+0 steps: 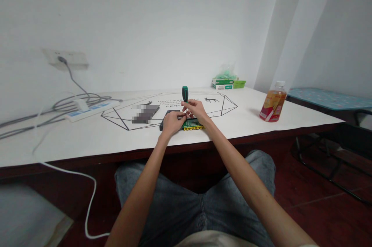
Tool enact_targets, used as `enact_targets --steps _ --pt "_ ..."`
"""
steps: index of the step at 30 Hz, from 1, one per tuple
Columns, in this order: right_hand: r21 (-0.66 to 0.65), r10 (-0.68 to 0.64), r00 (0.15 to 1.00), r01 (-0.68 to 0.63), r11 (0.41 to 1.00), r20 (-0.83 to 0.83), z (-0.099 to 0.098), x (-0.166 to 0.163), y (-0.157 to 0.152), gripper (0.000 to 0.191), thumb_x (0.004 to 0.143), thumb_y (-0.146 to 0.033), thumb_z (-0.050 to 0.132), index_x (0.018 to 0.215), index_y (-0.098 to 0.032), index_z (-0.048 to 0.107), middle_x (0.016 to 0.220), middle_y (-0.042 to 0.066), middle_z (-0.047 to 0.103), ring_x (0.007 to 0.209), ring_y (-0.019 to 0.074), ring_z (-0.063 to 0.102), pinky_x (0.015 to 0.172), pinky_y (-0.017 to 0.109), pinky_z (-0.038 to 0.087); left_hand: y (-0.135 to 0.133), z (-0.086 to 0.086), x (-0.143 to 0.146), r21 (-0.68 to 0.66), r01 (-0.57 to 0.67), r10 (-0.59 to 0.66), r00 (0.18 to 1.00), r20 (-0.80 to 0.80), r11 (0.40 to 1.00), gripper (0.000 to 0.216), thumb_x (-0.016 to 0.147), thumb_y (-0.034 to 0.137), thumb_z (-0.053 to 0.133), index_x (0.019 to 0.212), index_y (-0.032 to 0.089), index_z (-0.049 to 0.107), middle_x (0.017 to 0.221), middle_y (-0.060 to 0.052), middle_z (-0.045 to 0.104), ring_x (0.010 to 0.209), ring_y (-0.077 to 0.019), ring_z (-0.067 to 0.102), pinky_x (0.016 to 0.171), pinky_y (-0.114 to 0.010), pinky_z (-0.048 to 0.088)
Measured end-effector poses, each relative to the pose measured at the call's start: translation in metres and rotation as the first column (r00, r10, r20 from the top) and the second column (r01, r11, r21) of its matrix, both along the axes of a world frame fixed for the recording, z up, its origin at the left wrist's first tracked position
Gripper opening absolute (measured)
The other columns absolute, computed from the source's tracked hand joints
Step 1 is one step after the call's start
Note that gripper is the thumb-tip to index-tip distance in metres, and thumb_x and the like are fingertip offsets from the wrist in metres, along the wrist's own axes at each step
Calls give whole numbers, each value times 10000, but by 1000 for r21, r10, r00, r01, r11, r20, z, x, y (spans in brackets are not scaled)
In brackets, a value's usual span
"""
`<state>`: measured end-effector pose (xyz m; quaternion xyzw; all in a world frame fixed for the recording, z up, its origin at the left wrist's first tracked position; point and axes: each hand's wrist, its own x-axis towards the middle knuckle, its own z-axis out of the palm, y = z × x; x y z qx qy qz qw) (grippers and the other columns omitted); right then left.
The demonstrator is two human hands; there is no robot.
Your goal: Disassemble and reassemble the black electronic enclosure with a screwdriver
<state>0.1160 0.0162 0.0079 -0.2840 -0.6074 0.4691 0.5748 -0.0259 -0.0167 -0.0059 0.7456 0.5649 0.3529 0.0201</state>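
A green-handled screwdriver [185, 94] stands upright over a green circuit board [193, 124] with yellow connectors along its front edge. My right hand [196, 110] is closed around the screwdriver's shaft below the handle. My left hand [172, 122] is closed, its fingertips pinched at the screwdriver tip and resting on the board's left end. A black flat case [164, 121] lies under and behind the board. What the left fingers pinch is too small to make out.
The white table [87, 138] carries a power strip [90, 110] with cables at left, a dark block [145, 114], green boxes [225, 83] at the back, and a bottle of orange drink [273, 104] at right. A white cable [90, 196] hangs off the front edge.
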Motion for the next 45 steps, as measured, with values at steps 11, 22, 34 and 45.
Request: enact_targets --steps 11,22,34,45 --pt "15 -10 1000 10 1000 27 2 0 -3 457 673 -570 849 696 -176 618 621 -4 676 397 68 516 324 185 306 1 -1 0 -3 -8 8 1000 -13 1000 275 905 385 609 1011 272 837 1036 -55 810 985 -271 731 826 -332 508" --pt "14 -15 999 15 1000 43 4 0 -6 454 679 -566 839 662 -175 608 597 -4 654 403 70 503 331 189 307 0 -1 1 0 -32 32 999 -30 1000 278 911 405 606 998 277 836 1032 -50 811 993 -270 731 827 -320 504" --pt "14 -13 998 12 1000 54 4 -1 -6 476 677 -593 838 654 -174 613 592 -1 650 405 74 505 334 193 303 -3 3 2 -7 -29 29 999 -27 1000 276 902 383 609 1007 264 835 1047 -55 810 1019 -278 728 845 -328 502" --pt "50 -21 998 18 999 64 4 1 -10 472 652 -585 852 643 -180 611 586 -4 646 424 77 498 359 207 315 -5 4 4 -5 -38 38 999 -14 999 277 897 395 616 990 258 839 1036 -60 811 1013 -289 728 843 -334 512"
